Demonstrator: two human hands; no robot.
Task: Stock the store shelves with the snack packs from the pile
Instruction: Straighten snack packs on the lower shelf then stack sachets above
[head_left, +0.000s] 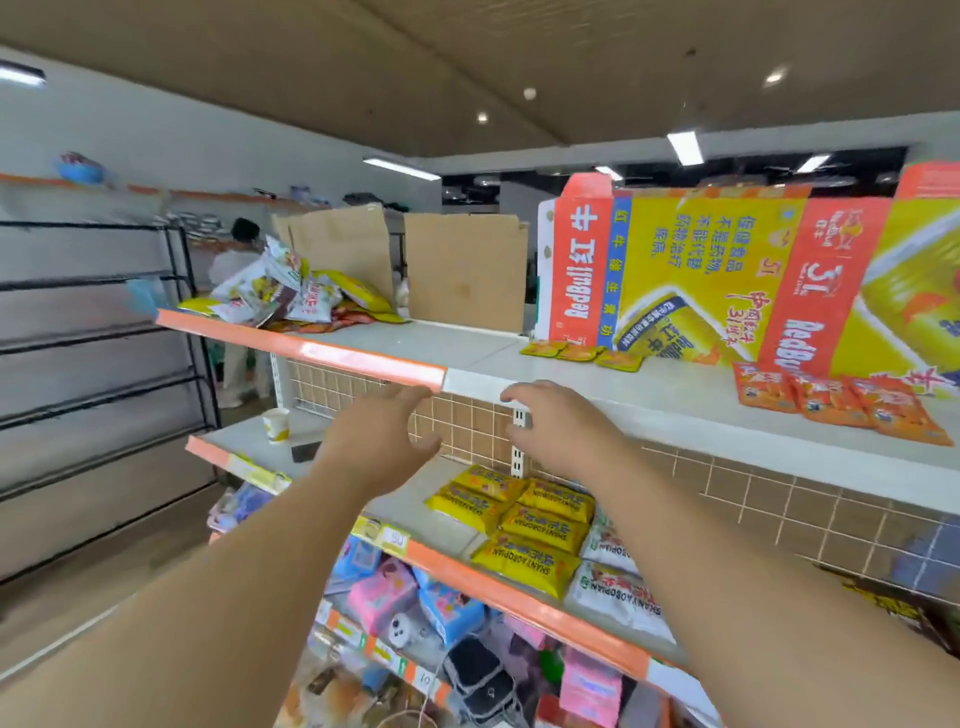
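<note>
Currently left hand (382, 439), right hand (558, 421) empty, near top shelf (415, 340).

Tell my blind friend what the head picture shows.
The empty left hand and right hand reach toward the edge of the top shelf. The pile of snack packs lies at its left end; yellow packs lie on the shelf below.

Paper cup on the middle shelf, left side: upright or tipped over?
Upright. The paper cup stands on its base on the middle shelf, open rim facing up.
</note>
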